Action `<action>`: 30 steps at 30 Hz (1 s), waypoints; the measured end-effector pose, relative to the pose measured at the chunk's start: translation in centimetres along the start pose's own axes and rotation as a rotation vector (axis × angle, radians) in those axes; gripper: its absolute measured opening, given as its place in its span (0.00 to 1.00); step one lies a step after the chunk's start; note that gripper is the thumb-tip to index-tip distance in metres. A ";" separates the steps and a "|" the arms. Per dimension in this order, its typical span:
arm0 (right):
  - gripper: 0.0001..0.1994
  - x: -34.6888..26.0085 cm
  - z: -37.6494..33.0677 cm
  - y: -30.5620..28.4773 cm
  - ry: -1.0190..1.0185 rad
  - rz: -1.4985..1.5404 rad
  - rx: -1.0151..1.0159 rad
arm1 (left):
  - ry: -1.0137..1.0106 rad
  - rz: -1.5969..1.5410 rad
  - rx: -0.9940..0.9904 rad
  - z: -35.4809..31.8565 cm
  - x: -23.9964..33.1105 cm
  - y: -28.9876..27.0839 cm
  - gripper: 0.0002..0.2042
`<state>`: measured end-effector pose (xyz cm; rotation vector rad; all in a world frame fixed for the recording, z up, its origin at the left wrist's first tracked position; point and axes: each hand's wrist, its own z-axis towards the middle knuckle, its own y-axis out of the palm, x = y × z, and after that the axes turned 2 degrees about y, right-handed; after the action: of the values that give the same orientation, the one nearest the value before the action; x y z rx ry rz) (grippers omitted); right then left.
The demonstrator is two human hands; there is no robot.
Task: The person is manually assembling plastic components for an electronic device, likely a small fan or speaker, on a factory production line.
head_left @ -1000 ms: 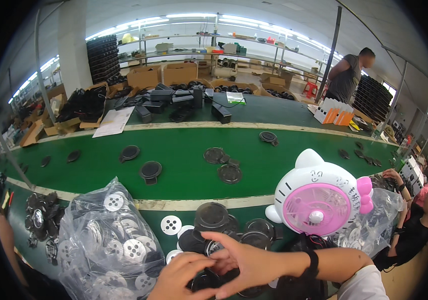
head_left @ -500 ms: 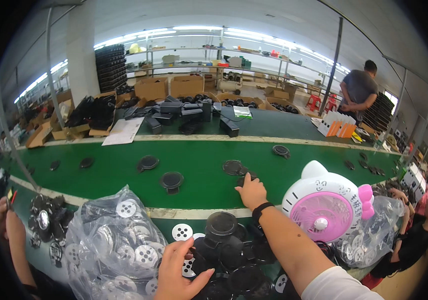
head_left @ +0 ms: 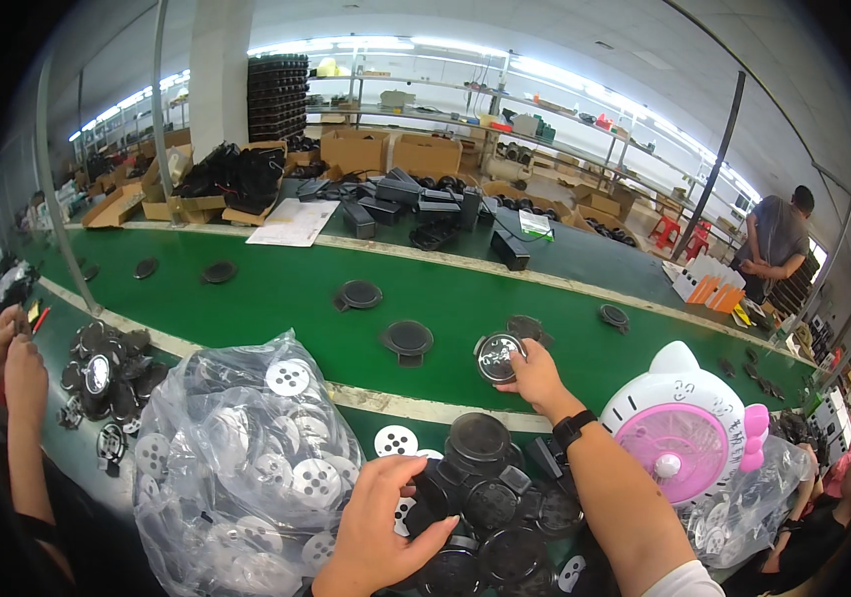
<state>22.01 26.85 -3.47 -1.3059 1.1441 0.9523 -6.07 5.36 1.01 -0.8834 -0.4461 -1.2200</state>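
Over the green conveyor belt (head_left: 306, 328), my right hand (head_left: 537, 378) pinches a round black part (head_left: 498, 358) by its edge, its glossy face turned up. Just beyond it lies another dark disc (head_left: 527, 326). Low in the middle, my left hand (head_left: 386, 522) curls around a tilted black round part (head_left: 432, 495), thumb and fingers at its sides. That part rests against a pile of black discs with tabs (head_left: 480, 438) to its right. A white disc with holes (head_left: 396, 441) shows just beyond my left fingertips.
A clear plastic bag of white discs (head_left: 246, 468) stands left of my hands. A white and pink fan (head_left: 669, 438) is beside my right forearm. More discs (head_left: 408, 338) are spread along the belt. Black boxes (head_left: 386, 204) sit on the far bench; a co-worker's hands (head_left: 17, 363) are at left.
My right hand has lifted the round black part off the belt, its glossy face now showing. My left hand stays by the pile. The whole view has tilted and shifted.
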 end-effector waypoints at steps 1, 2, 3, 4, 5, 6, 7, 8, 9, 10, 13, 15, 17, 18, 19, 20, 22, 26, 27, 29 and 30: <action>0.13 -0.3 -0.1 0.3 0.022 0.006 0.002 | 0.003 0.005 -0.003 -0.1 0.0 0.0 0.34; 0.13 -0.8 -0.3 0.6 0.032 0.073 -0.030 | -0.016 -0.006 0.001 -0.1 -0.1 0.0 0.34; 0.13 -1.4 -0.7 0.9 0.075 0.118 -0.033 | -0.036 -0.018 0.004 -0.3 -0.2 0.0 0.34; 0.13 -2.3 -1.2 1.2 0.046 0.140 -0.061 | -0.037 -0.016 0.002 -0.4 -0.5 0.2 0.34; 0.12 -3.3 -2.0 1.4 0.008 0.190 -0.090 | -0.097 -0.257 0.038 -0.5 -0.8 0.3 0.34; 0.12 -4.4 -3.1 1.7 0.002 0.223 -0.085 | -0.177 -0.484 0.059 -0.7 -1.1 0.3 0.35; 0.16 -5.6 -4.6 1.8 0.010 0.274 -0.153 | -0.231 -0.850 0.098 -0.9 -1.4 0.3 0.37; 0.17 -6.7 -6.5 1.9 -0.066 0.336 -0.201 | -0.276 -1.070 0.104 -1.2 -1.7 0.0 0.39; 0.18 -7.9 -8.9 1.7 -0.101 0.458 -0.305 | -0.305 -1.284 0.118 -1.4 -2.1 -0.3 0.41; 0.18 -8.9 -11.5 1.4 -0.101 0.505 -0.377 | -0.286 -1.437 0.155 -1.7 -2.3 -0.4 0.42; 0.23 -11.1 -19.3 0.5 -0.030 0.630 -0.330 | -0.220 -1.602 0.031 -2.2 -2.9 -0.8 0.42; 0.21 -11.9 -22.6 -0.4 -0.006 0.646 -0.380 | -0.241 -1.631 0.011 -2.5 -2.7 -0.7 0.43; 0.20 -12.0 -24.9 -1.4 0.268 0.759 -0.476 | -0.187 -1.750 -0.145 -2.5 -2.3 -0.5 0.43; 0.23 -11.6 -25.3 -1.6 0.306 0.749 -0.544 | -0.178 -1.734 -0.168 -2.6 -1.9 -0.4 0.41; 0.26 -11.1 -25.5 -1.8 0.341 0.774 -0.607 | -0.180 -1.745 -0.191 -2.6 -1.5 -0.3 0.41; 0.27 -10.3 -25.6 -1.8 0.327 0.827 -0.648 | -0.212 -1.653 -0.182 -2.7 -1.0 -0.2 0.40; 0.29 -8.4 -25.8 -1.6 0.257 0.827 -0.640 | -0.269 -1.540 -0.163 -2.9 -0.1 0.0 0.39; 0.36 -5.6 -26.5 -2.4 0.045 0.812 -0.688 | -0.243 -1.288 -0.185 -2.8 1.3 0.8 0.41; 0.36 -5.3 -26.5 -2.6 0.044 0.811 -0.670 | -0.238 -1.278 -0.213 -2.9 1.6 1.2 0.41; 0.42 -5.1 -26.3 -2.9 0.015 0.825 -0.695 | -0.339 -1.447 -0.230 -3.2 2.1 2.0 0.39; 0.42 -5.1 -26.0 -2.8 0.058 0.829 -0.664 | -0.365 -1.517 -0.250 -3.4 2.2 2.3 0.39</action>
<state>21.42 1.26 4.06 -1.3662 1.5206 2.0407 -3.72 1.49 -0.21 -0.9546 -1.4259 -2.5219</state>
